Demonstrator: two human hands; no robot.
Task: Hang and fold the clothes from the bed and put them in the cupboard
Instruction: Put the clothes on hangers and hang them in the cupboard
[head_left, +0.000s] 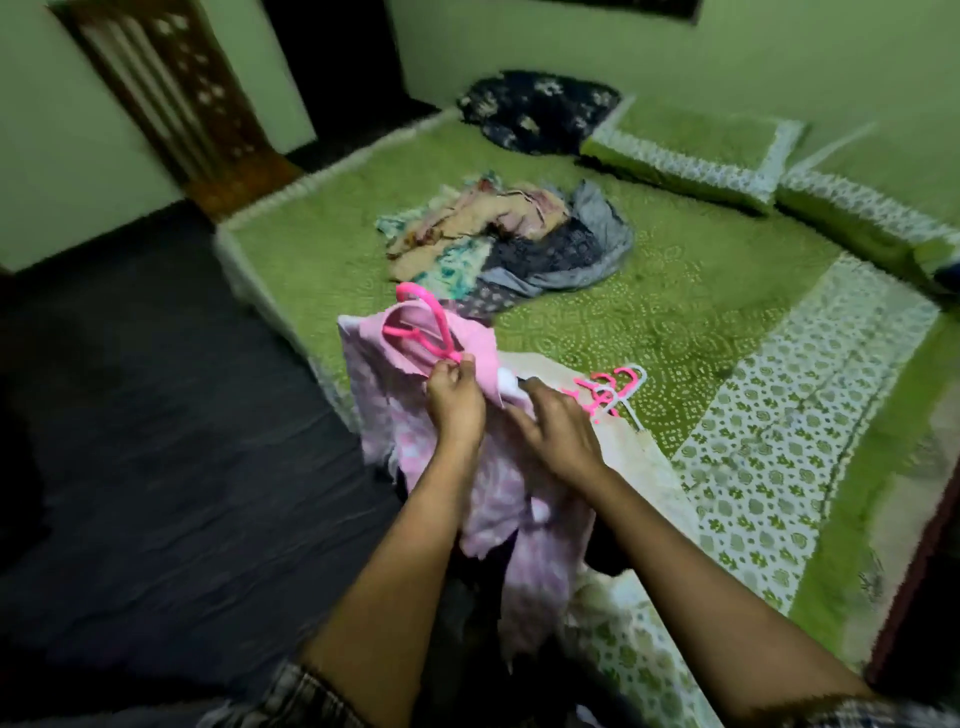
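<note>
Two green pillows lay side by side near the far wall (675, 62). The first green pillow (691, 150) had a white dotted edge, and the second green pillow (862, 218) sat just to its right with the same kind of edge. A dark pillow with pale flowers (535, 111) lay to the left of them, close to the corner of the room. The walls were light green. A brown wooden door (171, 98) with little cut-out shapes stood open against the left wall (47, 145). Beside it was a black doorway (337, 62), too dark to see into. The floor (156, 441) was dark grey and a bit blurry.
</note>
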